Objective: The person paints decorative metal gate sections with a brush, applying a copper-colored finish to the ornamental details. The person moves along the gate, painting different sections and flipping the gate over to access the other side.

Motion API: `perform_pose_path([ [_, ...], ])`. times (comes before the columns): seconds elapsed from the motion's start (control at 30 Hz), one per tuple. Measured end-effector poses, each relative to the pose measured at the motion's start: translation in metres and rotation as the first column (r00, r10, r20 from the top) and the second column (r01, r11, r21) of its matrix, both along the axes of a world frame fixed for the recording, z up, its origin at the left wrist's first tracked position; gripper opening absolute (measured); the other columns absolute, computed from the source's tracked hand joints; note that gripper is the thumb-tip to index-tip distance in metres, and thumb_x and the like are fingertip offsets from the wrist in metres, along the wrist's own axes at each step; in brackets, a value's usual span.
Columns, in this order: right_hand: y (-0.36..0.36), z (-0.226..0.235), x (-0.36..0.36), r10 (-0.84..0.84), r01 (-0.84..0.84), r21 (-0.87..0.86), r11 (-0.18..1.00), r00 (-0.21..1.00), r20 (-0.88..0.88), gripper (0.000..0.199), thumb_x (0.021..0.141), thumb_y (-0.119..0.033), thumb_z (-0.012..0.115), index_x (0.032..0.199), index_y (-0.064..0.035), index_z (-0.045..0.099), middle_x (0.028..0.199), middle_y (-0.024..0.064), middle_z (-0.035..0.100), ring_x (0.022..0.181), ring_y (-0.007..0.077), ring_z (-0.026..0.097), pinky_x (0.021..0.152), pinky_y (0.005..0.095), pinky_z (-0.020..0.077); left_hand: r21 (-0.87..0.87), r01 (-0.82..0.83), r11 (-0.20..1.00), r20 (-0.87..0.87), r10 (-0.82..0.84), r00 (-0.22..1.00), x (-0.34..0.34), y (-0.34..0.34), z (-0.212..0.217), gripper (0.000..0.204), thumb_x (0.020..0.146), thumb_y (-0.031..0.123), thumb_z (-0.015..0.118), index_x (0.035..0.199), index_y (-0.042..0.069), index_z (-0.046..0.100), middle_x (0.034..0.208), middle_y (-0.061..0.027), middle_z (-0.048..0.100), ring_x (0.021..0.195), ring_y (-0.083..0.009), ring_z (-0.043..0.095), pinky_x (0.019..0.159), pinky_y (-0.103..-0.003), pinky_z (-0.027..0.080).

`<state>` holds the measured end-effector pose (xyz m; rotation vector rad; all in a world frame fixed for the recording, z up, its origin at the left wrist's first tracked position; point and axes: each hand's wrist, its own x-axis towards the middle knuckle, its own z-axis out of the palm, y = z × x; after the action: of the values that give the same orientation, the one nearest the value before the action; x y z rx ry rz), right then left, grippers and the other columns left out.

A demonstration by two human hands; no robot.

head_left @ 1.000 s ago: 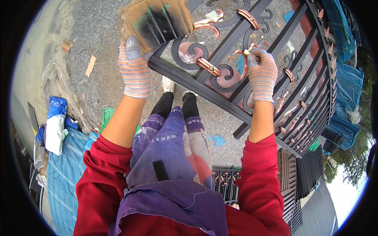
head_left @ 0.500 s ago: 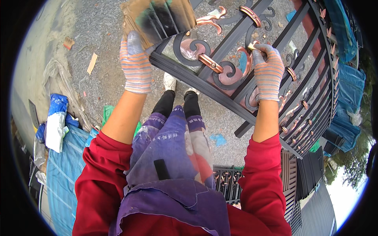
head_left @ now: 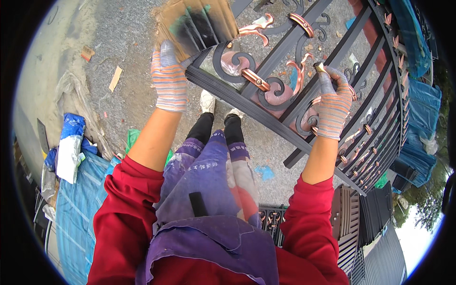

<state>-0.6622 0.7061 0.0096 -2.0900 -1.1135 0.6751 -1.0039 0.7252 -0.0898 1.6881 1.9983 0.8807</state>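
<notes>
My left hand (head_left: 169,80), in a striped knit glove, grips the lower left corner of a piece of cardboard (head_left: 166,23) smeared with black and green paint. The thumb lies on top of it. Beside it is the end of a black metal fence panel (head_left: 247,104) with scrolls and copper-coloured collars and leaves. My right hand (head_left: 334,107), gloved alike, is above the panel's bars. Its thumb and forefinger pinch a small pale-yellow, dark-tipped piece (head_left: 319,67), perhaps foam. That piece is just right of a copper-coloured leaf (head_left: 300,76), seemingly apart from it.
The panel stretches away to the right, over grey gravelly ground (head_left: 128,52). Blue plastic sheeting (head_left: 78,213) lies at the left, with a blue-and-white bag (head_left: 70,149) by it. More blue sheeting (head_left: 422,104) is at the far right. Another ornamented panel (head_left: 271,218) sits near my right side.
My right hand has drawn away from the copper-coloured leaf, to the right and slightly nearer me, still pinching the small piece. My left hand keeps the cardboard; the view has shifted slightly.
</notes>
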Motion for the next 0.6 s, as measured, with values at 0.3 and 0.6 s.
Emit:
perform_pose_path([
  [0.3, -0.013, 0.022, -0.065, 0.288, -0.281, 0.263, 0.923, 0.958, 0.014, 0.017, 0.079, -0.003, 0.067, 0.096, -0.005, 0.066, 0.089, 0.0075, 0.064, 0.078, 0.0168, 0.059, 0.071, 0.0291, 0.0479, -0.209, 0.082, 0.975, 0.536, 0.044, 0.843, 0.058, -0.03, 0.061, 0.035, 0.096, 0.014, 0.048, 0.128, 0.001, 0.046, 0.108, -0.0087, 0.059, 0.092, -0.0154, 0.063, 0.076, -0.027, 0.057],
  [0.6, 0.009, 0.017, -0.114, 0.328, -0.354, 0.293, 0.888, 0.935, 0.134, 0.017, 0.074, -0.003, 0.069, 0.091, -0.0076, 0.067, 0.081, 0.0091, 0.062, 0.071, 0.0238, 0.06, 0.067, 0.0343, 0.0465, -0.258, 0.03, 0.966, 0.497, 0.106, 0.861, 0.09, -0.027, 0.1, 0.032, 0.097, 0.022, 0.046, 0.117, -0.002, 0.054, 0.094, -0.0176, 0.065, 0.083, -0.0237, 0.066, 0.071, -0.033, 0.053],
])
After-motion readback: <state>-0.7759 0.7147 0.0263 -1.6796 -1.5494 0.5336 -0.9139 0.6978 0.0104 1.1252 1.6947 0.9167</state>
